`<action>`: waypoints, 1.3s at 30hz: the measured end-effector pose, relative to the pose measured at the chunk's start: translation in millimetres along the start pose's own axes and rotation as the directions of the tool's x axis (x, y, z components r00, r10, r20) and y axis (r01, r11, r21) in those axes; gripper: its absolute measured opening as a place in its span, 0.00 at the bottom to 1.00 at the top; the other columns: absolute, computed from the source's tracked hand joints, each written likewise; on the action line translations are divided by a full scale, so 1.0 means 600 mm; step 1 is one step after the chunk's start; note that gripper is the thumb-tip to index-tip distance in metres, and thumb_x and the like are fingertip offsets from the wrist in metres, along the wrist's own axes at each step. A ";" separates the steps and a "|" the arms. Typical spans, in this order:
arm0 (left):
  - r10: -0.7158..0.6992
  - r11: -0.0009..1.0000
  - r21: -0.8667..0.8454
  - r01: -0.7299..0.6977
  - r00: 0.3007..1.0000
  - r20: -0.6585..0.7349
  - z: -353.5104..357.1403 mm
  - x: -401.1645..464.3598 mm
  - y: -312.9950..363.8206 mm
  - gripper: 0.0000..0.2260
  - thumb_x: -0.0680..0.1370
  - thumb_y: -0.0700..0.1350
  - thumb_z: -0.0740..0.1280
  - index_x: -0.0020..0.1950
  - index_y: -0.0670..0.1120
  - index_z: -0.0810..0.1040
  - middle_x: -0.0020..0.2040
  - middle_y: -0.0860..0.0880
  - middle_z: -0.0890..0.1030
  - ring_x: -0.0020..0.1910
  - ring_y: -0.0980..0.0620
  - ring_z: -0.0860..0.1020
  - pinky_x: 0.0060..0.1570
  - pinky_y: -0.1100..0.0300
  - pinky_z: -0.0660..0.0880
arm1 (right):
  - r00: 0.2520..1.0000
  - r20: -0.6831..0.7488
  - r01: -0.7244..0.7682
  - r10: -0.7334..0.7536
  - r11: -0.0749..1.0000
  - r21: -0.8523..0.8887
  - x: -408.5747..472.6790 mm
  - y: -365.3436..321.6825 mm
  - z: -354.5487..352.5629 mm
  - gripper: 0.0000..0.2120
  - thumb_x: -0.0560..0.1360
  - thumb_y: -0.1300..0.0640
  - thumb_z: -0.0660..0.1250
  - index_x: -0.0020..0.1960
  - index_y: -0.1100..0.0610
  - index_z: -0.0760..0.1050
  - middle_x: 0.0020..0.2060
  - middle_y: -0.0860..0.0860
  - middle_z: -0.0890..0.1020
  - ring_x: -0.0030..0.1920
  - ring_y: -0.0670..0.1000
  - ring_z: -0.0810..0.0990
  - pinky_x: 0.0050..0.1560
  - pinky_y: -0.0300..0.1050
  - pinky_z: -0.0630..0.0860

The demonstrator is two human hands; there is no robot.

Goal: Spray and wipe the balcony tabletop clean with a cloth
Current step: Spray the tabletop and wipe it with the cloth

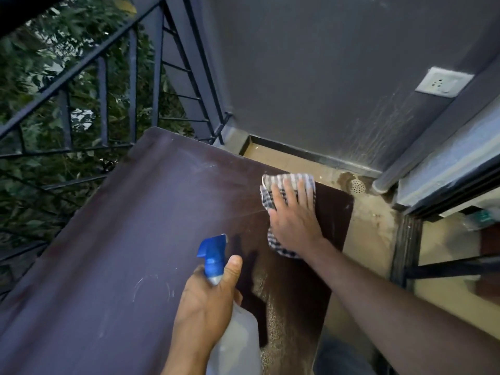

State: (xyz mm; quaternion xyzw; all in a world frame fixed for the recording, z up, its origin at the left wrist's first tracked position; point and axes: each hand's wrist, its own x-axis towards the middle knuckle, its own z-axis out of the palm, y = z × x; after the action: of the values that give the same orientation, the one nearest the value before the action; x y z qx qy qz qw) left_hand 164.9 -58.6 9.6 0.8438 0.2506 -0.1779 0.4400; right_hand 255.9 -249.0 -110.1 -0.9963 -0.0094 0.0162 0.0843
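Right hand flat (open grip) on cloth; left hand grips spray bottle.

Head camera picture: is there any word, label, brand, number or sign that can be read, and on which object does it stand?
None can be read.
Spray bottle in the left hand: no label visible.
Checked cloth under the right hand: pattern only.
Wall socket: no print visible.
Tabletop: only smears.

The cloth lies on the bench near its far right corner, under the right hand. The spray bottle stands above the bench's near edge in the left hand. A railing runs behind the left edge.
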 end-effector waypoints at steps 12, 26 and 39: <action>-0.118 0.992 -0.058 0.115 0.992 -0.037 0.012 0.064 0.031 0.27 0.77 0.66 0.60 0.43 0.42 0.82 0.30 0.51 0.85 0.34 0.55 0.82 0.38 0.58 0.73 | 0.953 0.160 0.266 -0.258 0.963 -0.034 -0.089 0.023 0.001 0.33 0.80 0.45 0.52 0.81 0.57 0.53 0.80 0.61 0.57 0.80 0.66 0.51 0.77 0.67 0.54; -0.132 0.988 -0.078 0.130 0.991 -0.029 0.019 0.063 0.019 0.25 0.78 0.63 0.62 0.41 0.41 0.82 0.27 0.54 0.83 0.26 0.64 0.79 0.34 0.61 0.69 | 0.945 0.081 0.318 -0.318 0.948 0.007 0.092 -0.029 -0.001 0.30 0.79 0.47 0.50 0.78 0.59 0.61 0.76 0.62 0.65 0.78 0.68 0.56 0.77 0.68 0.51; -0.195 0.968 -0.179 0.176 0.976 -0.096 0.001 0.057 -0.004 0.23 0.77 0.63 0.61 0.42 0.44 0.80 0.32 0.51 0.85 0.29 0.62 0.80 0.37 0.60 0.71 | 0.767 0.075 0.640 -0.638 0.769 -0.005 -0.077 -0.033 -0.001 0.34 0.77 0.51 0.64 0.80 0.56 0.58 0.79 0.59 0.61 0.80 0.65 0.52 0.77 0.66 0.55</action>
State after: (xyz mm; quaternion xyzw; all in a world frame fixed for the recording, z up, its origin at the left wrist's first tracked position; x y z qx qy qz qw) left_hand 191.1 -48.7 -10.3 0.7847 0.3673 -0.1483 0.4767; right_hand 209.3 -230.8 -105.0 -0.9337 -0.3505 0.0210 0.0694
